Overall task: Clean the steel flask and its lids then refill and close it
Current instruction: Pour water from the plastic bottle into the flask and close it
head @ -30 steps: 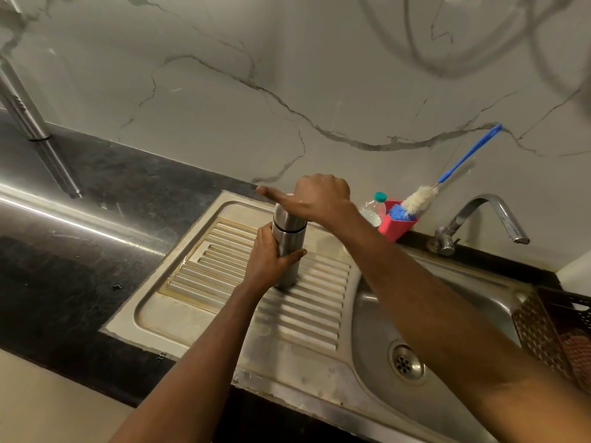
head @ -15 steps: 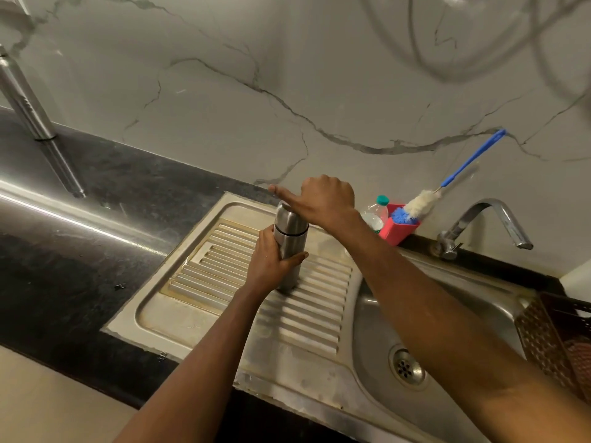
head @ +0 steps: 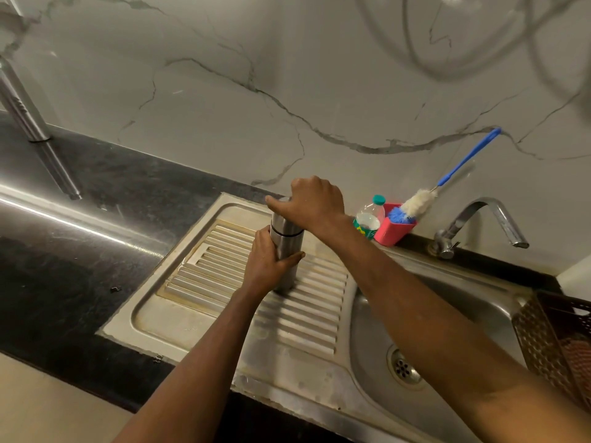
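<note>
The steel flask stands upright on the ribbed drainboard of the steel sink. My left hand grips the flask's body from the left, thumb across its front. My right hand covers the top and grips the steel lid, whose lower edge shows as a dark seam below my fingers. The top of the lid is hidden under my palm.
A red holder with a blue-handled bottle brush and a small plastic bottle stand at the wall. The tap arches over the sink basin with its drain. A brown basket sits at the right. Black countertop lies to the left.
My right hand has turned on the lid, its fingers curling further round it. The left hand and the flask stay in place.
</note>
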